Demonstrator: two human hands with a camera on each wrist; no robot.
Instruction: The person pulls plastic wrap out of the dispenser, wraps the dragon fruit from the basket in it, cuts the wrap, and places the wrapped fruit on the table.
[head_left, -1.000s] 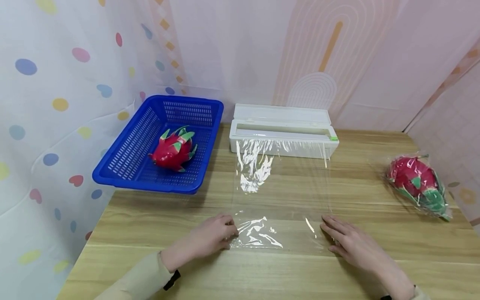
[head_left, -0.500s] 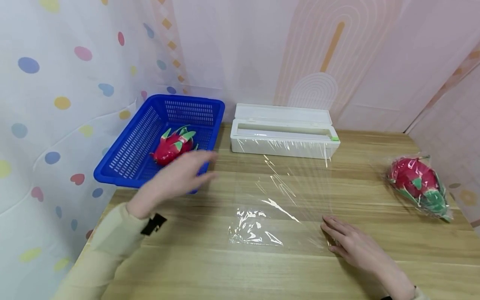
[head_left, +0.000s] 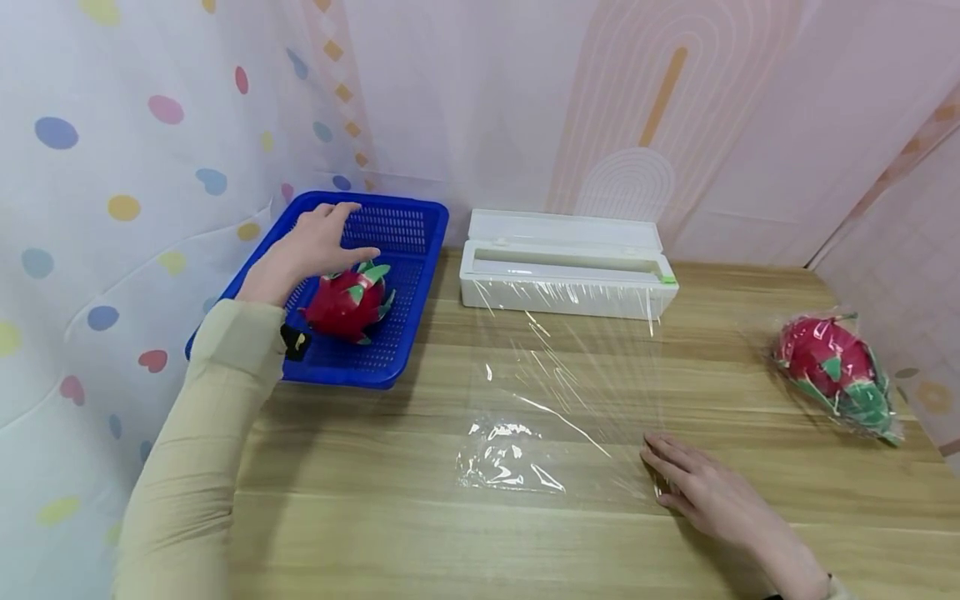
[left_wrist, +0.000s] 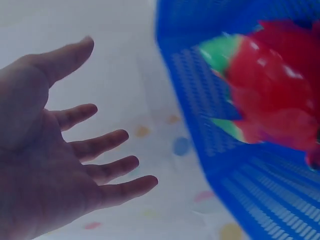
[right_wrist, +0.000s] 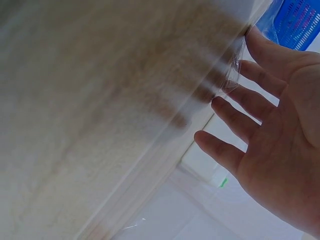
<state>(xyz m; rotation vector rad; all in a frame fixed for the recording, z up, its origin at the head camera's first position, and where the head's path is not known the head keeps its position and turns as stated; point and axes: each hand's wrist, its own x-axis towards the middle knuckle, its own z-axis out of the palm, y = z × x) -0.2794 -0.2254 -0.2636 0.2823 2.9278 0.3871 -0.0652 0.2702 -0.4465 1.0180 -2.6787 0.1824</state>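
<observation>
Blue plastic is surrounding the red dragon fruit [head_left: 347, 307] in the basket [head_left: 360, 376], while the left arm is stretching forward and its hand, the left hand [head_left: 306, 244], is hanging above the fruit with thumb and fingers spreading wide around nothing. Beside the near right corner of the clear film [head_left: 562, 400], the right hand [head_left: 705, 487] is resting low at the table [head_left: 562, 550], its fingers reaching out fairly straight, tips touching the film's edge. That film is running nearward from the white box [head_left: 570, 293].
</observation>
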